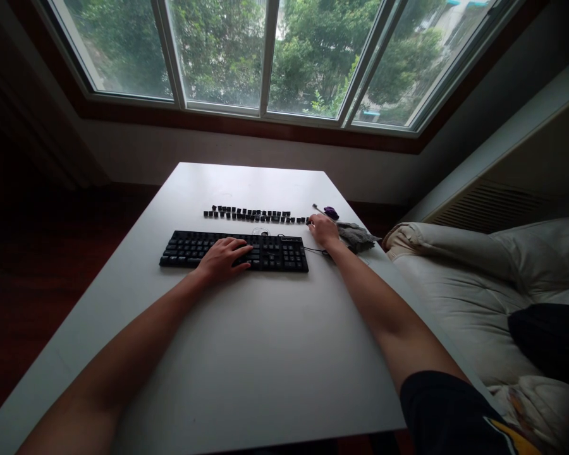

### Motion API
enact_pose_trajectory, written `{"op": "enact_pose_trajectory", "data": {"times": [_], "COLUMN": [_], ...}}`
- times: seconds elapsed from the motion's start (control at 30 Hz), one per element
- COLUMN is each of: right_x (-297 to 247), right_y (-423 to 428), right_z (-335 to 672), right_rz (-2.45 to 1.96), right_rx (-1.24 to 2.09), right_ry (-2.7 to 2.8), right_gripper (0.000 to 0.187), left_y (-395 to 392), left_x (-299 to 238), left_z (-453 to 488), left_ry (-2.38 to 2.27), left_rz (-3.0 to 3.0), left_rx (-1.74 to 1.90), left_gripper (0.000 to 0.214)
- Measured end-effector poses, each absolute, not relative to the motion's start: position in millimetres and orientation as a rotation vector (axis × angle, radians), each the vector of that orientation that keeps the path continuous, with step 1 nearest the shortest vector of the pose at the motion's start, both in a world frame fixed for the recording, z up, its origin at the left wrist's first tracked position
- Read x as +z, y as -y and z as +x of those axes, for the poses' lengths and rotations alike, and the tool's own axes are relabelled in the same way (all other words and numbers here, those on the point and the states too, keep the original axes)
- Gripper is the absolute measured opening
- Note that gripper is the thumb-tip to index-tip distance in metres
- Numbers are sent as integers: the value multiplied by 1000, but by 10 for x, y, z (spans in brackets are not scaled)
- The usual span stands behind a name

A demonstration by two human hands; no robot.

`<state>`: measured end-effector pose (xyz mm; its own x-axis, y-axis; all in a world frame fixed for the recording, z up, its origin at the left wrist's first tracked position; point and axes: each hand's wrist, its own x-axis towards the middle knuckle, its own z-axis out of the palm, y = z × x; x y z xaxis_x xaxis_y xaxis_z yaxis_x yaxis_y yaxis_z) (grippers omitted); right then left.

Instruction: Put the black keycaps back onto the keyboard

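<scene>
A black keyboard (pixel 284 253) lies across the white table. My left hand (pixel 224 258) rests on its middle, palm down with the fingers spread over the keys. Behind the keyboard, loose black keycaps (pixel 253 216) are laid out in two rows. At the right end of the nearer row is my right hand (pixel 323 230), its fingers closed together on a black keycap (pixel 309 221); the fingertips are small and partly hidden. A grey cloth (pixel 355 237) lies just right of that hand.
Beyond my right hand are a thin brush (pixel 318 208) and a small purple object (pixel 330 213). A small clear round item (pixel 260 231) sits behind the keyboard. The keyboard's cable (pixel 317 250) runs right. A cream sofa (pixel 464 291) stands along the table's right side.
</scene>
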<state>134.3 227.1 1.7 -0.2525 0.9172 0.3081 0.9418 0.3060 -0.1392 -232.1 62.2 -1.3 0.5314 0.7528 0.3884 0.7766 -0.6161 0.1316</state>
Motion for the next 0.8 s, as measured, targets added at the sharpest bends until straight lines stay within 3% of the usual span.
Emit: {"op": "enact_pose_trajectory", "data": {"times": [0.23, 0.4, 0.6, 0.8], "right_x": [262, 372, 354, 295], "right_y": [-1988, -1887, -1775, -1603], "right_z": [1303, 1260, 1204, 1200], "right_rz": [-1132, -1077, -1113, -1121], "right_rx": [424, 335, 510, 319], "right_ry": [2517, 2582, 2550, 2560], "right_gripper": [12, 12, 17, 17], "left_y": [-623, -617, -612, -611], "left_x": [-12, -10, -3, -14], "left_z": [-2321, -2314, -2316, -2320], "left_ry": [1347, 1349, 1341, 1339], "left_rz": [-2699, -2694, -2698, -2692], "left_rx": [-631, -630, -633, -643], "left_gripper": [50, 50, 50, 50]}}
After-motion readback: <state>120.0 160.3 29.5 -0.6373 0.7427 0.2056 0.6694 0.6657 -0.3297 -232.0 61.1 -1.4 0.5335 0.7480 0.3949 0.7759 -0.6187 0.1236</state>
